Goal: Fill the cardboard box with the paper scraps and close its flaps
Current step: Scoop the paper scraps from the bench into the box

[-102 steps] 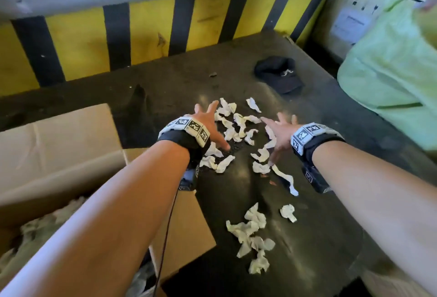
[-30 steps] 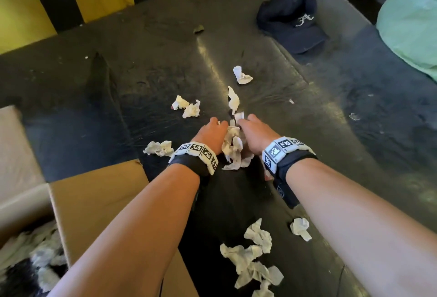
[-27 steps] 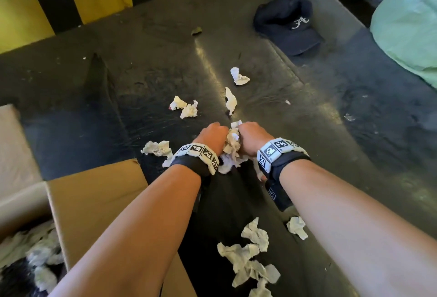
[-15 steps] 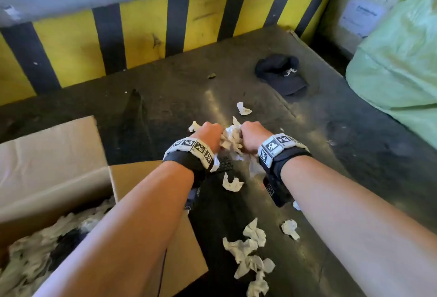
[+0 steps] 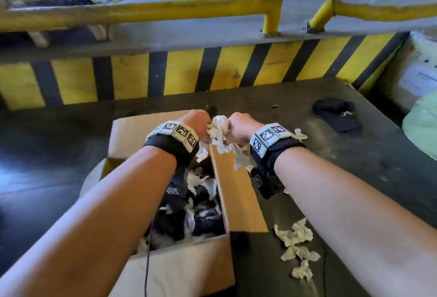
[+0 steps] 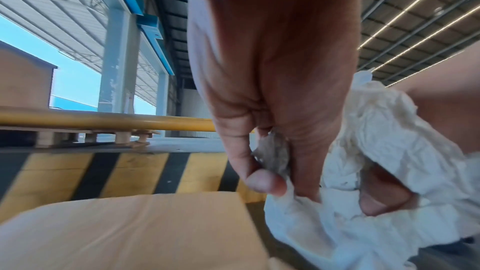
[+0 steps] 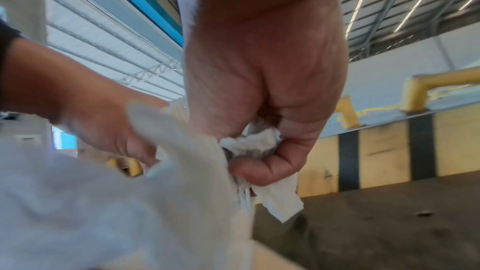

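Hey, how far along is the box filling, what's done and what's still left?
Done: the cardboard box already holds scraps. In hand: the left hand and right hand together grip a bundle of paper scraps above the box's far right corner. Left: drop it in, gather the loose scraps on the floor, then close the open flaps.

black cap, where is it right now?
In the head view, the black cap lies on the dark floor at the right, beyond the right hand, near the striped wall.
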### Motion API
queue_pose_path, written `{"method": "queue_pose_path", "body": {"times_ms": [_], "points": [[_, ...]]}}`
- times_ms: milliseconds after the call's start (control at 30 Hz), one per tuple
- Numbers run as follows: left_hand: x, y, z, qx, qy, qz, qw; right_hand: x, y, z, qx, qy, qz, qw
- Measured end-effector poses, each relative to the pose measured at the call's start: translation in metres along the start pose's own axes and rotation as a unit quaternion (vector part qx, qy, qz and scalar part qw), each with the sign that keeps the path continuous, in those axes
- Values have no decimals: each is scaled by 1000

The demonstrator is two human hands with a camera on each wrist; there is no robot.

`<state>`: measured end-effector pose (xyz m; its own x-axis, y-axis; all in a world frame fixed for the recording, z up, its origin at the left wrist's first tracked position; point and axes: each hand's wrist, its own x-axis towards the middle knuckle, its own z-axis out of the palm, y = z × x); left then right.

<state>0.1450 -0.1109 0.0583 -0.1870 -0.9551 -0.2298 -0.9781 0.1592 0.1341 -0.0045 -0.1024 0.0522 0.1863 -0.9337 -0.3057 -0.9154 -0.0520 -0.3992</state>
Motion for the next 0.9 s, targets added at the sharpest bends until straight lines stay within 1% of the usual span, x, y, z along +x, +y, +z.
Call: {"method": "queue_pose_path", "body": {"times_ms": [67, 133, 200, 267, 333, 400, 433, 500, 533, 600, 667, 700, 733, 767, 800, 833, 900], "points": [[-24, -39, 6, 13, -7, -32, 999, -8, -33, 24, 3, -12, -34, 999], [-42, -76, 23, 7, -14, -52, 999, -13, -59, 52, 3, -19, -56, 998], [-56, -110, 48, -13, -12, -83, 996, -10, -78, 87, -22, -39, -56, 997], [-67, -137, 79, -31, -18, -105, 994, -5, -87, 123, -46, -89, -37, 994], [-78, -153, 110, -35, -53, -140, 988, -4, -90, 154, -113, -162, -26, 980], [-85, -168, 138, -11, -125, -161, 979, 0, -90, 174, -189, -204, -18, 960], [-85, -176, 149, -3, -154, -159, 975, 4, -92, 178, -204, -205, -12, 957], [-85, -189, 160, -23, -175, -147, 973, 10, -99, 178, -191, -207, 4, 960], [-83, -194, 162, -40, -183, -152, 970, 16, -101, 180, -183, -205, 5, 961], [-81, -197, 164, -61, -199, -170, 963, 21, -103, 183, -205, -206, 4, 957], [-76, -198, 167, -44, -236, -166, 957, 32, -97, 195, -251, -222, -17, 942], [-65, -206, 180, -38, -251, -167, 953, 36, -92, 202, -285, -234, -35, 929], [-57, -210, 190, -40, -259, -168, 951, 41, -87, 209, -296, -238, -37, 924], [-47, -215, 201, -38, -262, -161, 951, 43, -89, 208, -284, -253, -18, 925], [-40, -217, 204, -46, -249, -157, 955, 40, -98, 200, -255, -264, 10, 930], [-39, -212, 195, -49, -232, -163, 958, 31, -110, 186, -244, -261, 13, 934], [-51, -192, 166, -40, -160, -160, 973, 33, -116, 178, -216, -247, 31, 944]]}}
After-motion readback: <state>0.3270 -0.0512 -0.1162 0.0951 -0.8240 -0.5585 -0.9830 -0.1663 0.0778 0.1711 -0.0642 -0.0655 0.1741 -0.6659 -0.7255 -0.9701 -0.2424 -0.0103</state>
